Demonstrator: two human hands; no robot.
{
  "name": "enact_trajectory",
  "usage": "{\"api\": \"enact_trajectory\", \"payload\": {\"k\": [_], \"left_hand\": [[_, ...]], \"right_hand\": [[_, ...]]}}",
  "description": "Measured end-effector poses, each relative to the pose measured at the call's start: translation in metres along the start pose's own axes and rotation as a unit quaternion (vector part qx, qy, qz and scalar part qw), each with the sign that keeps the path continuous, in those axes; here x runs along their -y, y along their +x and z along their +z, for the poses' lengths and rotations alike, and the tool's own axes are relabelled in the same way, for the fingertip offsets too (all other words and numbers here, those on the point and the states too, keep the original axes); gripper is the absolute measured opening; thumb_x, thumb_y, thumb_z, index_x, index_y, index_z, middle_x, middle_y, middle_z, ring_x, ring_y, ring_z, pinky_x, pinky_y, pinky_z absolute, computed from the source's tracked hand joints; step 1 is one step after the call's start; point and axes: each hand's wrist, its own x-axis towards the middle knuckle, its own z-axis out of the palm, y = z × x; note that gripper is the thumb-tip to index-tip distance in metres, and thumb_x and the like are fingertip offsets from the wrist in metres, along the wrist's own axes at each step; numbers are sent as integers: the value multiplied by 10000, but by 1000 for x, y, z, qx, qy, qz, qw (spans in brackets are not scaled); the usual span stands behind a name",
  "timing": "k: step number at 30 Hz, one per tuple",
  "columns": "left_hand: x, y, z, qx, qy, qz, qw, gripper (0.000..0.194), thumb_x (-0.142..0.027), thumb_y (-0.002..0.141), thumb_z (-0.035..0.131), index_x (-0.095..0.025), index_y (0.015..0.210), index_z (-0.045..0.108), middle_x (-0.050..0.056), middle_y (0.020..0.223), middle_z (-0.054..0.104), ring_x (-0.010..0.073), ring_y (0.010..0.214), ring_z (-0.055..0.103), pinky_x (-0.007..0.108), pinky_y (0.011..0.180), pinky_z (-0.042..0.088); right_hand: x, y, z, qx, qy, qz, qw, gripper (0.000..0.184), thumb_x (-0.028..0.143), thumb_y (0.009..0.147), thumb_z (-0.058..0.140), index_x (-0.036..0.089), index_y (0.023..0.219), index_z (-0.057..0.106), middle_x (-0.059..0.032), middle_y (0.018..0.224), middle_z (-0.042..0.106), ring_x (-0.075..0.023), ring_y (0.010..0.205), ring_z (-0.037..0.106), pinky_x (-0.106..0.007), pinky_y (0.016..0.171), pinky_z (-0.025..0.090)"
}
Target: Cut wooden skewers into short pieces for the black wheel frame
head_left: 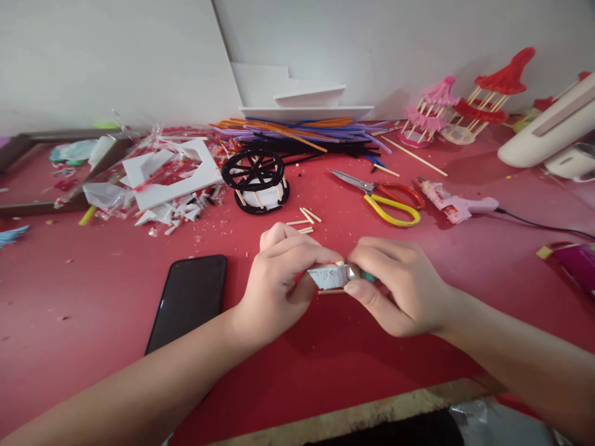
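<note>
Near the table's front, my right hand [400, 285] is closed around the teal handle of a utility knife [329, 277]. Its broad grey blade points left toward my other hand. My left hand [283, 279] is closed in a pinch at the blade, on what looks like a short wooden stick [340, 263]; only a pale end shows above the blade. Another wooden stick [331, 292] lies just below the knife. Several short cut sticks [309, 215] rest on the table beyond my left hand. Behind them stands a round black frame [255, 179] with spokes on top and wooden posts.
A black phone [190, 303] lies left of my hands. Scissors [376, 195] and a corded pink glue gun [458, 201] are at the right. White foam scraps [176, 173], a pile of pipe cleaners [302, 133], and pink [430, 111] and red [493, 93] carousel-like models stand farther back.
</note>
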Motion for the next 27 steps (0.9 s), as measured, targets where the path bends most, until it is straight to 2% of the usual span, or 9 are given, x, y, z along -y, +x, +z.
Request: {"api": "enact_trajectory", "payload": {"k": [8, 27], "left_hand": [[0, -1, 1, 5, -4, -4, 1000, 248, 2, 773, 554, -214, 854, 646, -16, 752, 709, 158, 699, 546, 362, 746, 372], [0, 0, 3, -1, -10, -3, 1000, 171, -57, 791, 599, -219, 812, 650, -9, 742, 711, 159, 685, 539, 364, 754, 374]], "right_hand": [[1, 0, 0, 5, 16, -2, 1000, 257, 361, 907, 451, 190, 716, 428, 21, 653, 418, -105, 568, 353, -260, 525, 269], [1, -1, 0, 8, 51, 0, 999, 228, 337, 907, 448, 193, 733, 415, 21, 665, 415, -107, 578, 351, -262, 526, 267]]}}
